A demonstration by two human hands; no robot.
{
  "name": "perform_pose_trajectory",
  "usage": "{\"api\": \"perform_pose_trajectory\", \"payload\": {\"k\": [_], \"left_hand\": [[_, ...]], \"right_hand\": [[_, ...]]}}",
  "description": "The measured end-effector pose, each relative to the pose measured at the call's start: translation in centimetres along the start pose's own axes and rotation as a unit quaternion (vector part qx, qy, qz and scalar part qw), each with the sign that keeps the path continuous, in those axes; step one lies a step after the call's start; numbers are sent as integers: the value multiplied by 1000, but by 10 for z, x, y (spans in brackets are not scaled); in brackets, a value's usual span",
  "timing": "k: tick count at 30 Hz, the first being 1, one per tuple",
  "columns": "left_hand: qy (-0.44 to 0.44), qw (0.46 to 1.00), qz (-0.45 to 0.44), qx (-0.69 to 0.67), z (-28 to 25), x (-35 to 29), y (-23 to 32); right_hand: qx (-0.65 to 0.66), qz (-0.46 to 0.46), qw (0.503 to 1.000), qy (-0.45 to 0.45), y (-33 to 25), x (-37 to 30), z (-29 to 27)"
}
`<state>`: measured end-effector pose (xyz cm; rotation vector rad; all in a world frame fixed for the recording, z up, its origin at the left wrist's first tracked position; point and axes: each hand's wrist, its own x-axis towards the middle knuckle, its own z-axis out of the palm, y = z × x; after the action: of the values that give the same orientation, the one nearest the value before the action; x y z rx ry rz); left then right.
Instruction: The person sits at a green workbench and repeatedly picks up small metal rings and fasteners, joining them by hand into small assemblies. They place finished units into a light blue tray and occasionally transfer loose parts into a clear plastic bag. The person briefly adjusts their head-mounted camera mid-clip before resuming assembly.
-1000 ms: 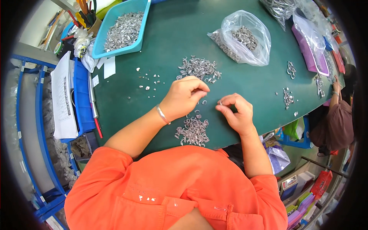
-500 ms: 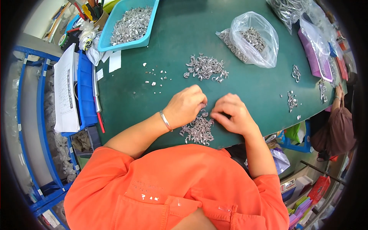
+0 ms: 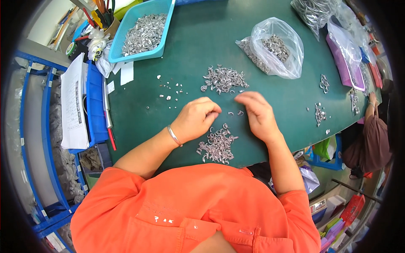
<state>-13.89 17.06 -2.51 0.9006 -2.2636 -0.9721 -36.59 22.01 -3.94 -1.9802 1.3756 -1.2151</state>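
- Left hand (image 3: 197, 116): above the middle of the table (image 3: 185, 50), back uppermost, thumb and forefinger narrowed together; whether a piece lies between them cannot be told. A silver-coloured bracelet (image 3: 174, 135) circles the wrist.
- Right hand (image 3: 259, 116): opposite the left and apart from it, fingers extended side by side and blurred at the tips; whether anything is held cannot be told.
- Loose pieces (image 3: 240, 112): two small, curved, metallic-looking items lying between the hands.
- Near pile (image 3: 218, 145): similar curved pieces, heaped close to the table's near edge, just beside the left hand.
- Far pile (image 3: 225, 79): like pieces, farther from the near edge, beyond both hands.
- Blue basket (image 3: 137, 56): near the table's far left corner, filled with grey metallic-looking pieces.
- Clear plastic bag (image 3: 291, 55): open-mouthed, toward the far right part of the table, containing small grey pieces.
- White fragments (image 3: 168, 98): scattered between the left hand and the table's left edge.
- Blue bin (image 3: 97, 101): along the left edge, with paper sheets (image 3: 74, 101) against it.
- Purple basket (image 3: 344, 71): toward the right end of the table.
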Motion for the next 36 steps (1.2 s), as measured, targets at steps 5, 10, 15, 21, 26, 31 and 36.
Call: {"api": "perform_pose_trajectory", "payload": {"k": [5, 10, 15, 21, 26, 31, 36], "left_hand": [[14, 1000, 8, 5, 6, 13, 2], [8, 993, 106, 57, 25, 22, 0], [-39, 997, -3, -61, 14, 18, 5], [-210, 975, -2, -67, -14, 11, 14], [-126, 957, -147, -218, -5, 14, 30], [-67, 922, -232, -302, 1, 6, 19], [-203, 973, -46, -103, -21, 3, 16]], "right_hand": [[-25, 93, 994, 59, 3, -11, -10], [-147, -17, 989, -13, -3, -11, -7], [-38, 6, 999, 14, 2, -16, -6], [57, 0, 998, 28, -4, -18, -2], [82, -48, 995, 8, -23, -18, 7], [54, 43, 997, 24, -31, -16, 1], [58, 5, 990, -132, -24, -2, -13]]}}
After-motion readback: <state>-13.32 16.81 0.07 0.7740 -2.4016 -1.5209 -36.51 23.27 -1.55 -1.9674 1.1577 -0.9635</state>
